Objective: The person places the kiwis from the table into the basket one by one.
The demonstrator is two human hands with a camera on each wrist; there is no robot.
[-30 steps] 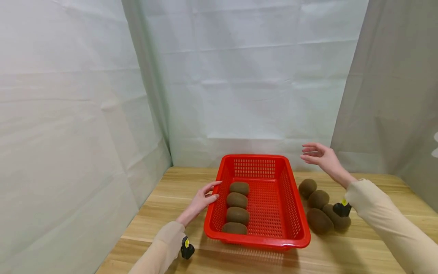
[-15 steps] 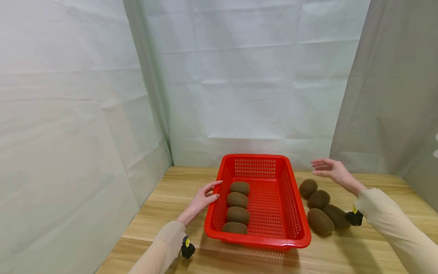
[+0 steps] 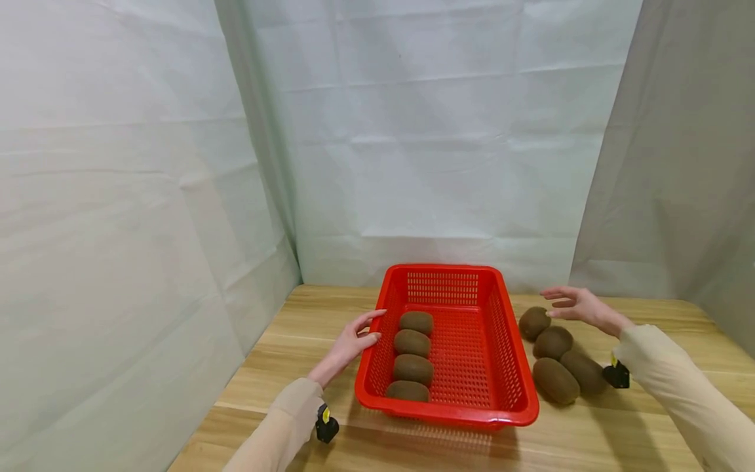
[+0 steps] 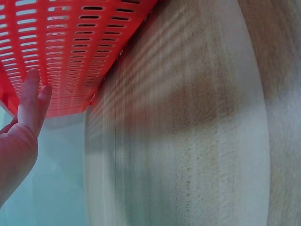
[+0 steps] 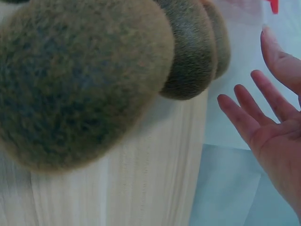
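A red plastic basket (image 3: 448, 412) stands in the middle of the table, with several brown kiwis (image 3: 413, 370) in a column along its left side. My left hand (image 3: 350, 342) holds the basket's left rim, thumb and a finger over the edge. In the left wrist view, other fingers (image 4: 29, 101) lie against the slotted outer wall. To the right of the basket, my right hand (image 3: 580, 306) hovers over the farthest kiwi (image 3: 533, 323) of a loose group, fingers spread and holding nothing. Large kiwis (image 5: 84, 80) fill the right wrist view, apart from the fingers.
Several kiwis (image 3: 556, 380) lie close together on the wooden table (image 3: 283, 360), beside the basket's right wall. White cloth (image 3: 436, 164) hangs behind the table and along both sides. A small black device (image 3: 326, 425) is strapped at each wrist.
My right hand has come down from above the table's back edge, and slightly rightward, to the farthest loose kiwi. The left hand and the basket stay in place.
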